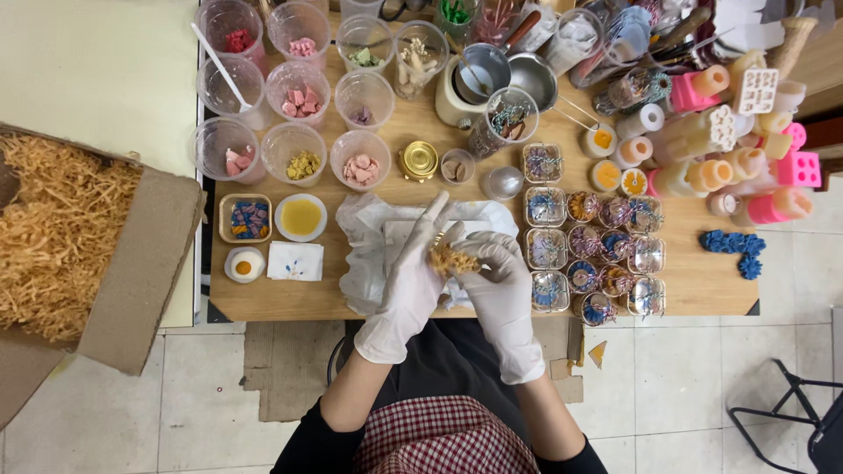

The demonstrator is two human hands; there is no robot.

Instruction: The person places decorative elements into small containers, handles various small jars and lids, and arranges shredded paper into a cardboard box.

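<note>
Holding paper shreds (451,260) near table edge (290,312)

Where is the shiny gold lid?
In the head view, the gold lid sits on the wooden table, near the middle. It is just right of a clear cup of pink pieces and behind the two gloved hands.

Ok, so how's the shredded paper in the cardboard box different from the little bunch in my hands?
The shredded paper in the cardboard box is a large loose heap filling the open box at the left, untouched. The small bunch is a compact tuft pinched between the gloved left hand and right hand, held over white wrapping paper on the wooden table. Both are the same golden-tan crinkled strands.
</note>
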